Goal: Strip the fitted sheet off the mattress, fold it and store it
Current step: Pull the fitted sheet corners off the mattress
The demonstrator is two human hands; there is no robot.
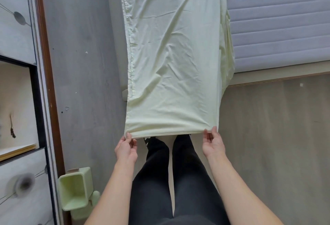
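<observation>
Two hands are on the sheet (174, 60), one at each near corner. My left hand (125, 148) pinches the left corner of the folded edge between thumb and fingertips, the rest of the fingers curled under. My right hand (212, 144) pinches the right corner the same way, thumb toward me and fingers behind the cloth. Between them the near edge runs taut and almost level, just above my legs in dark trousers (171, 180).

From that edge the pale yellow sheet stretches away from me in a long folded strip, creased and with a seam down its left side. Its far part lies over the left side of the mattress (278, 21), whose grey quilted top is bare to the right of the cloth. A wooden bed base (278, 77) shows under the mattress edge.

To my left stands a pale cabinet (17, 99) with an open shelf and a drawer below. A small light-green bin (75, 189) sits on the grey floor (84, 64) beside it, near my left forearm.
</observation>
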